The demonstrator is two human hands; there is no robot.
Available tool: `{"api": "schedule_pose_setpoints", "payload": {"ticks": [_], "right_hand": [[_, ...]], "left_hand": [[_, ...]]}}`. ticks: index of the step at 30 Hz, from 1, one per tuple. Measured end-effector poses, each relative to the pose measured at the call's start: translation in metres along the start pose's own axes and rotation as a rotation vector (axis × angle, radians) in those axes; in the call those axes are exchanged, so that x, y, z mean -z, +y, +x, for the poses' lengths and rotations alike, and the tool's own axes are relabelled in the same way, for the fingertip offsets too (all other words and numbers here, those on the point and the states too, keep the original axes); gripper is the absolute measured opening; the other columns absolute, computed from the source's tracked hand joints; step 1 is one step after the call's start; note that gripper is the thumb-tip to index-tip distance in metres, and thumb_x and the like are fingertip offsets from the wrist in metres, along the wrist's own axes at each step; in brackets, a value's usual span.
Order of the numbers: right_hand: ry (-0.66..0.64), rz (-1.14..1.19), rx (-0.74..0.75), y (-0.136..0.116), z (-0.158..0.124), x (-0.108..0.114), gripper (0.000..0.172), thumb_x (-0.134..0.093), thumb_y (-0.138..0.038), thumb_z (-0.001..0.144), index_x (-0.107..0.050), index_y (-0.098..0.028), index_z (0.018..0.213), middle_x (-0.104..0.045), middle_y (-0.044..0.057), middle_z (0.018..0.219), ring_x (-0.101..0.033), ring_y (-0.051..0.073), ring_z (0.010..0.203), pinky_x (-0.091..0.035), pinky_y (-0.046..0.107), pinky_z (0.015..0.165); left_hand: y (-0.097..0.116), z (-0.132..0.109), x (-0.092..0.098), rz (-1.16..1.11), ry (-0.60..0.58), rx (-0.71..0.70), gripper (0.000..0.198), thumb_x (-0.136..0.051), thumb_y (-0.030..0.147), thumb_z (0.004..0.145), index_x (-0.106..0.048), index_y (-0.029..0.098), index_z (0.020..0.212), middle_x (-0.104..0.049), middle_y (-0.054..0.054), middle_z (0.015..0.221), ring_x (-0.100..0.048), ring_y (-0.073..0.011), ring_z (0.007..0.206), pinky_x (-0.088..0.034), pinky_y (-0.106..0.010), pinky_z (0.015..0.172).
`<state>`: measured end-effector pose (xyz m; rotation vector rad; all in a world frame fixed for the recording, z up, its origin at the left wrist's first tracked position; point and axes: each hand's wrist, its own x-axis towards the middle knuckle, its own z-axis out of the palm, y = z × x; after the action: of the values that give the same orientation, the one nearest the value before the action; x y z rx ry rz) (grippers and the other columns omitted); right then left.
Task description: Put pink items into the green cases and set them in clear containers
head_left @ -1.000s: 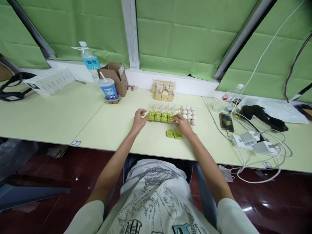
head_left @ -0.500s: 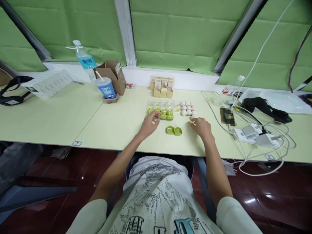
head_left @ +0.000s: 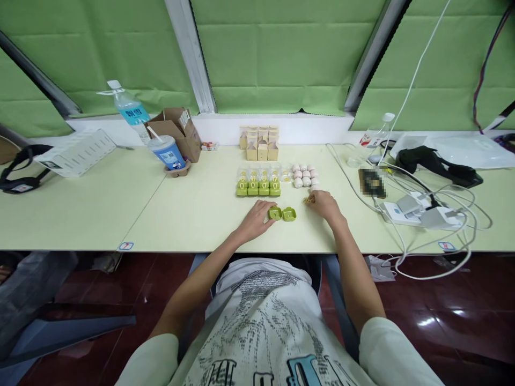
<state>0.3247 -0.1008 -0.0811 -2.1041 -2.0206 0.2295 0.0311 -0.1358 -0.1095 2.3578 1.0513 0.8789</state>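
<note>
My left hand [head_left: 256,221] has its thumb and fingers around the left half of an open green case [head_left: 289,214], whose two small trays lie side by side on the table. My right hand [head_left: 325,206] pinches a small tan, stringy-looking thing [head_left: 308,200], too small to name. Beyond my left hand stands a row of several green cases [head_left: 258,187] with clear plastic parts [head_left: 263,174] behind them. Just past my right hand sits a cluster of small pale pink, rounded pieces [head_left: 304,175].
Small tan boxes [head_left: 262,151] stand at the back. To the left are a blue cup [head_left: 169,154], a cardboard box [head_left: 189,134], a water bottle [head_left: 134,113] and a white basket [head_left: 78,154]. White cables and power strips [head_left: 408,212] sprawl on the right, near a clear bottle [head_left: 372,136].
My left hand has moved from the row of green cases toward me and taken hold of the open case's left half. My right hand keeps its pinch. The camera view has shifted slightly.
</note>
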Motion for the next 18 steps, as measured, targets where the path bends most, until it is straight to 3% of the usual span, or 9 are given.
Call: {"api": "schedule_pose_setpoints", "payload": {"ticks": [5, 7, 9, 12, 14, 18], "right_hand": [[0.064, 0.131, 0.023, -0.001, -0.009, 0.017, 0.011, -0.070, -0.017, 0.088, -0.072, -0.018, 0.099, -0.078, 0.011, 0.097, -0.072, 0.023, 0.089, -0.052, 0.032, 0.077], [0.151, 0.418, 0.118, -0.011, -0.018, 0.028, 0.011, -0.070, -0.024, 0.091, -0.071, -0.019, 0.101, -0.076, 0.006, 0.088, -0.072, 0.021, 0.079, -0.056, 0.033, 0.076], [0.176, 0.848, 0.252, -0.027, -0.031, 0.039, 0.021, -0.076, -0.038, 0.092, -0.072, -0.020, 0.101, -0.075, 0.004, 0.084, -0.074, 0.021, 0.073, -0.062, 0.035, 0.073], [0.026, 1.199, 0.358, -0.058, -0.055, 0.047, 0.033, -0.090, -0.048, 0.083, -0.077, -0.021, 0.096, -0.081, 0.006, 0.086, -0.081, 0.025, 0.083, -0.067, 0.039, 0.081], [0.011, 1.204, 0.385, -0.077, -0.068, 0.047, 0.031, -0.091, -0.046, 0.082, -0.081, -0.022, 0.098, -0.084, 0.007, 0.091, -0.083, 0.026, 0.087, -0.068, 0.039, 0.082], [0.240, 0.993, 0.481, -0.099, -0.078, 0.037, 0.016, -0.084, -0.038, 0.090, -0.087, -0.024, 0.097, -0.086, 0.005, 0.095, -0.081, 0.023, 0.081, -0.066, 0.038, 0.078]], "left_hand": [[0.009, 0.002, 0.012, -0.165, 0.136, 0.022, 0.044, -0.073, 0.020, 0.094, -0.061, 0.023, 0.135, -0.068, -0.012, 0.135, -0.069, -0.0271, 0.120, -0.059, -0.045, 0.105], [0.013, 0.003, 0.017, -0.201, 0.179, 0.004, 0.043, -0.074, 0.018, 0.092, -0.062, 0.022, 0.134, -0.068, -0.011, 0.134, -0.070, -0.0242, 0.115, -0.061, -0.042, 0.101], [0.018, 0.004, 0.021, -0.214, 0.232, -0.036, 0.045, -0.076, 0.016, 0.091, -0.062, 0.023, 0.133, -0.068, -0.010, 0.133, -0.070, -0.0225, 0.112, -0.062, -0.040, 0.098], [0.026, 0.004, 0.028, -0.217, 0.325, -0.125, 0.047, -0.078, 0.015, 0.089, -0.063, 0.024, 0.133, -0.068, -0.009, 0.131, -0.070, -0.0218, 0.113, -0.063, -0.036, 0.093], [0.033, 0.003, 0.032, -0.210, 0.377, -0.181, 0.049, -0.078, 0.014, 0.089, -0.063, 0.024, 0.134, -0.069, -0.009, 0.130, -0.070, -0.0217, 0.115, -0.064, -0.035, 0.091], [0.043, 0.001, 0.040, -0.177, 0.428, -0.246, 0.050, -0.079, 0.012, 0.089, -0.063, 0.024, 0.135, -0.070, -0.010, 0.129, -0.070, -0.0209, 0.112, -0.063, -0.034, 0.089]]}}
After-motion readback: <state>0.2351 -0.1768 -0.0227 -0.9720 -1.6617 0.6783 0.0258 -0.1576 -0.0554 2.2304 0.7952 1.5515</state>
